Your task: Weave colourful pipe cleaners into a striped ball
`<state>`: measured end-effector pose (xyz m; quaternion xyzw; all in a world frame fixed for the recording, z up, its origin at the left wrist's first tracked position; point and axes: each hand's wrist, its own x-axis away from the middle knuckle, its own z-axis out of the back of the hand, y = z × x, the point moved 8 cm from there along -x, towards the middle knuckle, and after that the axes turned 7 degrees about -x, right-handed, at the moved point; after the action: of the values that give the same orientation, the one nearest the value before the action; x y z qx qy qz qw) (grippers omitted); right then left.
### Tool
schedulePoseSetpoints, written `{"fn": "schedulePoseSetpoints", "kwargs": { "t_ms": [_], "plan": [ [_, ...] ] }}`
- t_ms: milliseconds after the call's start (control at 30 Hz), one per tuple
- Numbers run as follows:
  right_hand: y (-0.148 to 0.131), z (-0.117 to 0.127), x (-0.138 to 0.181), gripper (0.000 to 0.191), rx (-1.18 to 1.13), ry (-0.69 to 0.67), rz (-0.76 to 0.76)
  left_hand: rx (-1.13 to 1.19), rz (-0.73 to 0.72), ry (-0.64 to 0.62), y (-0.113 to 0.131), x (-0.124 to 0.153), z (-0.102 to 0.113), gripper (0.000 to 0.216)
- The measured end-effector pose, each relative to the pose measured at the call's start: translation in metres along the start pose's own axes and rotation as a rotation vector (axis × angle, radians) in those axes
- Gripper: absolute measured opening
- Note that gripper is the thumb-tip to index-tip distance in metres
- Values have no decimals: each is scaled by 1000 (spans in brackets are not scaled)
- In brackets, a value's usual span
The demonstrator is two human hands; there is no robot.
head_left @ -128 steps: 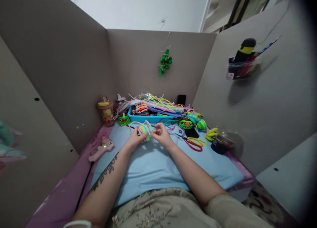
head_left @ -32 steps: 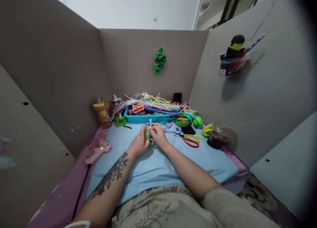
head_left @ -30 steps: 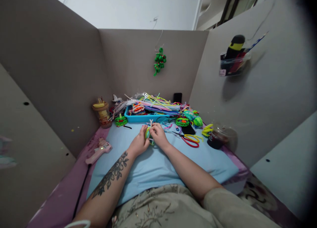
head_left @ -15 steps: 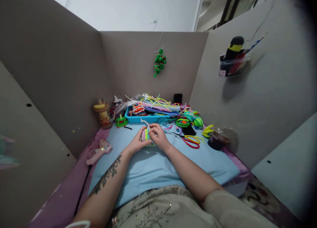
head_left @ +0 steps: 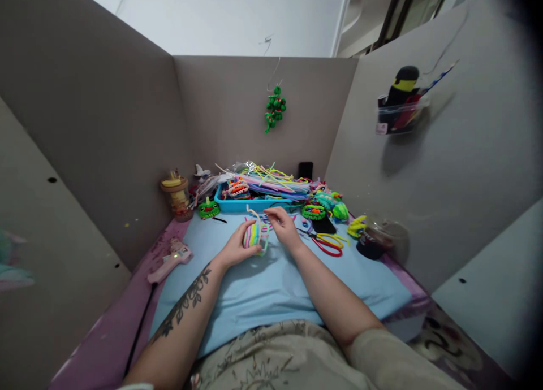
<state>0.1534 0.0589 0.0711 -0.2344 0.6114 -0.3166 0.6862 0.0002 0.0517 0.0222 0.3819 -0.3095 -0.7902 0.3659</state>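
My left hand point(head_left: 238, 246) is wrapped round a small pastel-striped pipe-cleaner craft point(head_left: 253, 235), holding it above the blue cloth point(head_left: 263, 288). A pale pipe-cleaner end point(head_left: 253, 211) sticks up from its top, and thin pink and green strands show at its right side. Just to the right and apart from the craft is my right hand point(head_left: 283, 227), its thumb and index finger pinched together. What lies in that pinch, if anything, is too small to make out. Loose pink and purple pipe cleaners lie on the cloth behind the hands.
A blue tray point(head_left: 254, 205) heaped with pipe cleaners point(head_left: 280, 183) stands at the back. To the right lie red-handled scissors point(head_left: 328, 246), a yellow pipe-cleaner piece point(head_left: 357, 226) and a dark cup point(head_left: 373, 246). A pink glue gun point(head_left: 172, 261) rests at left, near a lidded cup point(head_left: 177, 198).
My right hand has come off the striped craft and moved up and right, showing more of the craft's right side. My left hand keeps its hold.
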Motion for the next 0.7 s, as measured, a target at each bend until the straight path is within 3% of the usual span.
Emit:
{"fn": "schedulePoseSetpoints", "kwargs": {
  "t_ms": [267, 500, 700],
  "plan": [
    [-2, -7, -9, 32, 64, -273, 49, 570, 112, -369, 14, 13, -23, 80],
    [2, -18, -7, 9, 118, -326, 91, 635, 107, -385, 14, 14, -23, 80],
    [3, -21, -2, 14, 175, -330, 63, 741, 106, -429, 18, 15, -25, 76]
  ]
}}
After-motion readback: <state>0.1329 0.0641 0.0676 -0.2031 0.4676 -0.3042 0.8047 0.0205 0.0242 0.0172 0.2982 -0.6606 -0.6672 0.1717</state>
